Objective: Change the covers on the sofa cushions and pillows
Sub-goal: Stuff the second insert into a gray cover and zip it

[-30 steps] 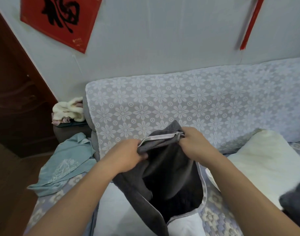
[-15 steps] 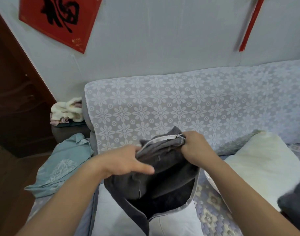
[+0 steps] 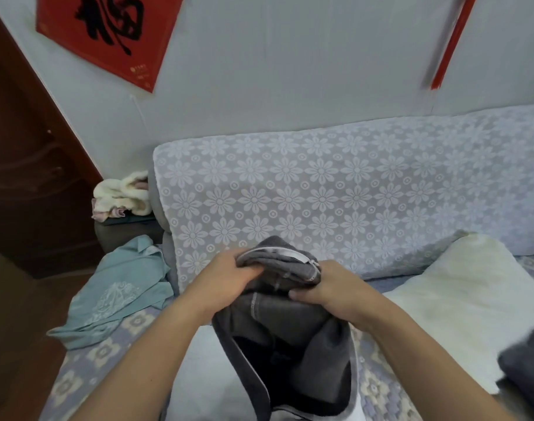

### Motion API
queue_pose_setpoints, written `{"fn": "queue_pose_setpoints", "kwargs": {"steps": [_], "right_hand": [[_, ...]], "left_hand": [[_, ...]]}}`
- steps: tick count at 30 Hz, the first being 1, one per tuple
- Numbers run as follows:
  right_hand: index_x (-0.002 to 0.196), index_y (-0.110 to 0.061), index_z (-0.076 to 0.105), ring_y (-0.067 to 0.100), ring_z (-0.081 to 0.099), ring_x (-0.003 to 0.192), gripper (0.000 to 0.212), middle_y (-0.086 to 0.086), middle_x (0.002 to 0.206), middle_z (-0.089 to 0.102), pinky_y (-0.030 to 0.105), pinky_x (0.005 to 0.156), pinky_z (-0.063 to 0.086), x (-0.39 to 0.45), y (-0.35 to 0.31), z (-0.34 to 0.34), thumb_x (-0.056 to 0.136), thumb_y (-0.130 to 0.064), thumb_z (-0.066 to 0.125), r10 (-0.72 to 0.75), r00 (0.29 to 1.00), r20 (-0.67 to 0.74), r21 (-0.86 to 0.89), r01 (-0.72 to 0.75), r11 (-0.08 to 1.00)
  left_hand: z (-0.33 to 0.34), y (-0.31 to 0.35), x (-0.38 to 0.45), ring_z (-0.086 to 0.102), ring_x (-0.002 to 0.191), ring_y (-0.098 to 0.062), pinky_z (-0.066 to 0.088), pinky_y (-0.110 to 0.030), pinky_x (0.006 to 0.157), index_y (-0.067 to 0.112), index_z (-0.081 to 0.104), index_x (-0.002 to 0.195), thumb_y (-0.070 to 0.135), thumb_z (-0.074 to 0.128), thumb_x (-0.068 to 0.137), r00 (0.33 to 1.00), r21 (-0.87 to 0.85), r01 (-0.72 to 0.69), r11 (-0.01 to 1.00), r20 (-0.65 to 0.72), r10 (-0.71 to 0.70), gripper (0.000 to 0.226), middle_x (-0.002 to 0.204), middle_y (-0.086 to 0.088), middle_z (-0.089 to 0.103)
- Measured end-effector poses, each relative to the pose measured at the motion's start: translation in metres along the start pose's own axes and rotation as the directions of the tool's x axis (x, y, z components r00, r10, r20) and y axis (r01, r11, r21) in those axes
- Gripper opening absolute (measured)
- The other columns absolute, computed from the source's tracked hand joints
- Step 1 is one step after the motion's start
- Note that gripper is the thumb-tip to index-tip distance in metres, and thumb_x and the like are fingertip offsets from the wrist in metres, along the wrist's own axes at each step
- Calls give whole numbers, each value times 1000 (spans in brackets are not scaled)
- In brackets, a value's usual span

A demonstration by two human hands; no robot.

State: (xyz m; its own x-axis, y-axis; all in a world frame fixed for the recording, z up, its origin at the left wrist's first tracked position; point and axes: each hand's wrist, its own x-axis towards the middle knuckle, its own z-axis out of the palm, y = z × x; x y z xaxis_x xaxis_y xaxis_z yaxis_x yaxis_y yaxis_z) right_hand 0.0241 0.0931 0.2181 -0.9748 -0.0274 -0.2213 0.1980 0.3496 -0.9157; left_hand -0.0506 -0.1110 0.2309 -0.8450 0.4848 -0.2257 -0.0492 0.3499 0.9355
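A dark grey cushion cover (image 3: 293,332) with a pale zip edge hangs bunched in front of me above the sofa seat, its opening gaping downward. My left hand (image 3: 226,281) grips the gathered top of the cover from the left. My right hand (image 3: 329,287) grips the same bunched top from the right, next to the zip pull. A bare white cushion (image 3: 199,375) lies on the seat under the cover, partly hidden by it and my arms. A bare cream pillow (image 3: 472,302) leans at the right.
The sofa back (image 3: 320,192) wears a lilac flowered lace cover. A pale teal cloth (image 3: 120,290) lies crumpled at the seat's left end, cream cloths (image 3: 123,196) on the armrest. Dark grey fabric (image 3: 526,369) sits at the right edge. A brown door is at left.
Both hands have gathered more of the grey cover, bunching its top tighter. My left hand, open half a second ago, now grips the fabric.
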Motion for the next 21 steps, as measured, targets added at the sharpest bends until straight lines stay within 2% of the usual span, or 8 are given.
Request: {"fn": "queue_pose_setpoints", "kwargs": {"steps": [2,3,5,8,12,16,19,21], "right_hand": [[96,-23,78,12,72,95,16,-2,94,78,42,96,54,5,5,-5,82,-16,77,44,995,-88,-7,-44,999],[97,-21,79,17,72,99,17,0,96,78,43,98,54,7,5,-6,83,-12,75,73,991,-111,90,-63,994],[97,-14,79,23,72,103,17,5,98,78,46,102,52,10,8,-2,87,-3,70,133,981,-139,255,-94,962],[97,-15,78,19,71,103,18,3,99,78,41,99,53,11,11,13,91,-3,65,132,977,-170,237,-89,967],[89,-24,75,3,67,88,24,-11,87,75,26,81,53,11,20,30,91,-5,61,93,969,-230,167,-55,984],[87,-25,72,-2,62,82,23,-14,81,72,16,72,46,8,27,40,89,-6,59,70,971,-230,77,-53,996],[81,-32,70,-13,63,78,28,-28,79,71,7,68,43,4,26,45,91,-7,61,15,956,-293,119,21,993],[77,-33,68,-16,62,78,30,-31,78,70,6,68,42,4,29,43,89,-6,65,-17,951,-310,128,60,990]], "left_hand": [[-1,-3,-4,72,99,-7,54,-26,94,29,74,108,30,77,88,966,157,66,985,238,-103,20,101,10,78],[2,-6,-5,72,95,-5,53,-22,89,30,74,105,34,80,85,955,271,60,961,266,-134,22,97,12,78],[11,-11,0,69,83,-1,52,-21,76,30,73,94,41,76,84,989,483,21,875,119,-90,15,85,14,75],[17,-23,8,66,83,-6,54,-30,77,36,70,89,57,61,84,993,495,93,864,-110,-44,23,83,13,72],[26,-36,6,67,84,-12,56,-36,81,42,69,90,66,50,81,983,427,128,895,-173,-58,33,85,12,72],[28,-52,7,68,85,-22,56,-37,76,33,68,85,46,54,88,989,692,145,707,-131,-75,20,86,4,73],[28,-55,3,68,81,-6,55,-24,73,33,68,80,29,66,87,976,586,48,809,144,-162,8,79,12,73],[34,-56,-2,71,94,-5,54,-21,85,30,75,98,27,79,81,926,214,170,962,299,-230,18,95,13,77]]}}
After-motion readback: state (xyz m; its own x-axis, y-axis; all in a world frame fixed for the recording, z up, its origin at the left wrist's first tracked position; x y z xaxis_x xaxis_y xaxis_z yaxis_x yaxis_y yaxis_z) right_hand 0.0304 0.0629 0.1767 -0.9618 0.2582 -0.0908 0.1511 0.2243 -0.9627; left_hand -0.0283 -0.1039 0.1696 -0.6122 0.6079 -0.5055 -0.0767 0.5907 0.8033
